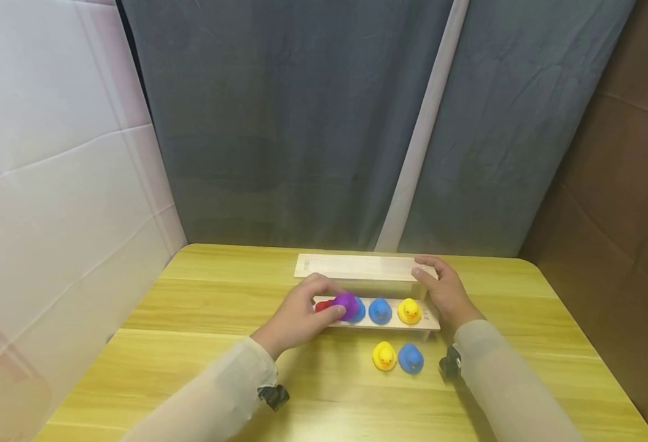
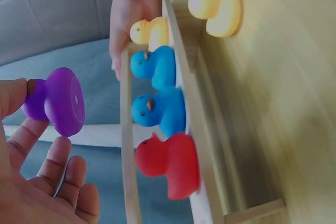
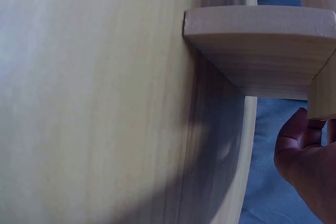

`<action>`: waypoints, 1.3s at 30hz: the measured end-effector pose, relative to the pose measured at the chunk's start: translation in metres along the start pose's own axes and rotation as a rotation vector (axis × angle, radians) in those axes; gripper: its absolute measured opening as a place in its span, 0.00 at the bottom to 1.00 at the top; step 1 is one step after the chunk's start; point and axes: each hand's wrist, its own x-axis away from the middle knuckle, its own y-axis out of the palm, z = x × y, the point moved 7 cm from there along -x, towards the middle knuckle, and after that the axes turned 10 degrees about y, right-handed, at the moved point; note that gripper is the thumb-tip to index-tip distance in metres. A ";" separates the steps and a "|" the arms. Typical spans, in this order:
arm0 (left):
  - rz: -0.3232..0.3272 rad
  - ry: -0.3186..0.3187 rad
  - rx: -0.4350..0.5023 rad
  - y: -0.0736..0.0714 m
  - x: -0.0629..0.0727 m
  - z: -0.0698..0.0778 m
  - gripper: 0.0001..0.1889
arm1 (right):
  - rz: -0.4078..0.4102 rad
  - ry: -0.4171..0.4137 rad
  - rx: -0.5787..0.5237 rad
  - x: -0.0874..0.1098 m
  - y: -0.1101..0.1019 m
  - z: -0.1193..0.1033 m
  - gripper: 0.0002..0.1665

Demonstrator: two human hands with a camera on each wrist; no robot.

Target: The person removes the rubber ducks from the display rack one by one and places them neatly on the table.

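Between its thumb and index finger, my left hand pinches a purple rubber duck, held above the left part of a two-tier wooden rack. On the lower tier stand a red duck, two blue ducks and a yellow duck. The purple duck partly hides the red one and a blue one in the head view. My right hand grips the right end of the rack's upper board, thumb in front and fingers behind.
Another yellow duck and another blue duck stand on the wooden table in front of the rack. A grey curtain hangs behind the table. A white wall rises at left, a brown one at right.
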 end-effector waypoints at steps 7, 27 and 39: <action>-0.039 0.018 0.027 0.011 0.008 0.000 0.10 | 0.018 -0.014 0.030 -0.007 -0.002 0.008 0.32; -0.130 -0.005 0.180 0.050 0.026 -0.012 0.08 | -0.014 -0.016 0.005 0.004 0.000 -0.005 0.29; -0.174 -0.044 0.068 0.062 0.033 -0.022 0.07 | -0.017 -0.021 -0.002 0.008 0.002 -0.008 0.28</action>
